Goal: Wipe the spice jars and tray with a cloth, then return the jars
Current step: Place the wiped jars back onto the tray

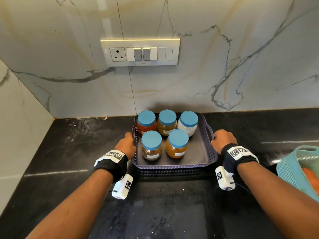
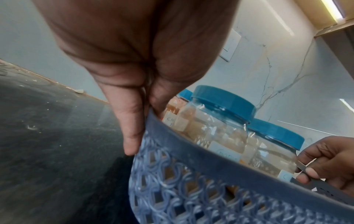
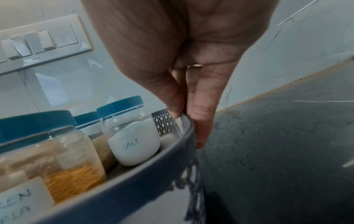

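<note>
A dark blue lattice-walled tray (image 1: 198, 163) stands on the black counter near the wall and holds several clear spice jars with blue lids (image 1: 151, 140). One is a white salt jar (image 3: 135, 145) at the back right. My left hand (image 1: 128, 144) grips the tray's left rim (image 2: 172, 145), thumb inside and fingers (image 2: 130, 136) outside. My right hand (image 1: 222, 139) grips the right handle (image 1: 208, 133), its thumb inside the rim (image 3: 188, 128) and fingers (image 3: 203, 121) down the outer wall. No cloth is in view.
A black stone counter (image 1: 86, 152) with pale smudges runs to a marble wall carrying a switch panel (image 1: 139, 52). A teal mesh basket (image 1: 296, 168) holding something orange sits at the right edge. Marble also closes off the left side.
</note>
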A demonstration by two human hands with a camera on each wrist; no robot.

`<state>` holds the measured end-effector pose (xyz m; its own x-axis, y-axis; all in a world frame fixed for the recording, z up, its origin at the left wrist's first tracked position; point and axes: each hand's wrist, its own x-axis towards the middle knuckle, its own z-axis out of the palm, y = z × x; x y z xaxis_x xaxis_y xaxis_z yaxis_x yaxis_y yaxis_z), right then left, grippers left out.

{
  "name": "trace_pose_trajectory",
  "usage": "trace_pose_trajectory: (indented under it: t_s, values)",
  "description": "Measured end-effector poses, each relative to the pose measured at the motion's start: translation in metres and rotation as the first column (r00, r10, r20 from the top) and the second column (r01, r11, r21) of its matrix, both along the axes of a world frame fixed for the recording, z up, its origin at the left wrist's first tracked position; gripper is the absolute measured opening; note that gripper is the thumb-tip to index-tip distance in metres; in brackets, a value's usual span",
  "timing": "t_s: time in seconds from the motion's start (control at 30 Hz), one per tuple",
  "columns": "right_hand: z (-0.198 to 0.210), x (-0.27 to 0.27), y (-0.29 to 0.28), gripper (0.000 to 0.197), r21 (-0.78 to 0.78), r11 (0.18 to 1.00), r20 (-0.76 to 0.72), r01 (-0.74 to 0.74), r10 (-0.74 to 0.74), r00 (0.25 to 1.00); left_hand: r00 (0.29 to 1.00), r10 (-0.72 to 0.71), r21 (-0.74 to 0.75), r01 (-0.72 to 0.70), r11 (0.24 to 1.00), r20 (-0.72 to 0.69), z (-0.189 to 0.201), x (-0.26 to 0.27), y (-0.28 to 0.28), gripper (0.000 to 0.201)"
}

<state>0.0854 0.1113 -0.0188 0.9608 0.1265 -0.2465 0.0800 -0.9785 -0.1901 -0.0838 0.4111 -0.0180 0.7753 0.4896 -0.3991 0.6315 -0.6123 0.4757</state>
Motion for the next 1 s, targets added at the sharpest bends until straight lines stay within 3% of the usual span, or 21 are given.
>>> trace_pose_trajectory:
  t_s: [0.13, 0.27, 0.37, 0.47, 0.57, 0.63, 0.83, 1.0]
  values:
    - [0.0, 0.011, -0.003, 0.016, 0.013, 1.0, 0.001, -0.017, 0.017, 1.0, 1.0, 0.027, 0.026, -0.027, 0.999, -0.005, -0.001, 0.011, -0.005, 0.037]
    - [0.004, 0.014, -0.008, 0.023, 0.014, 0.997, -0.032, -0.074, 0.074, 0.997, 0.994, 0.106, 0.073, -0.106, 0.992, 0.005, 0.001, 0.016, -0.006, 0.054]
    - [0.011, 0.012, -0.009, 0.037, 0.087, 0.985, 0.143, -0.146, 0.133, 0.981, 0.966, 0.158, 0.166, -0.193, 0.967, 0.205, 0.011, 0.017, -0.016, 0.053]
    - [0.018, -0.003, 0.006, 0.042, 0.243, 0.92, 0.268, -0.308, 0.242, 0.933, 0.917, 0.139, 0.131, -0.2, 0.971, 0.373, 0.024, 0.013, -0.039, 0.047]
    - [0.011, -0.022, 0.031, 0.083, 0.392, 0.832, 0.06, -0.391, 0.402, 0.914, 0.956, 0.114, -0.023, -0.112, 0.993, 0.27, 0.025, 0.011, -0.063, 0.077]
    - [0.003, -0.031, 0.047, 0.104, 0.388, 0.816, -0.037, -0.429, 0.479, 0.877, 0.981, 0.067, -0.066, -0.056, 0.996, 0.181, 0.017, 0.012, -0.071, 0.091]
    - [-0.012, -0.028, 0.062, 0.097, 0.308, 0.87, 0.011, -0.386, 0.402, 0.915, 0.97, 0.055, -0.023, -0.05, 0.998, 0.239, -0.005, 0.029, -0.072, 0.078]
    - [-0.012, -0.026, 0.062, 0.097, 0.27, 0.887, 0.064, -0.376, 0.373, 0.926, 0.971, -0.025, 0.027, 0.019, 0.999, 0.236, -0.017, 0.04, -0.062, 0.093]
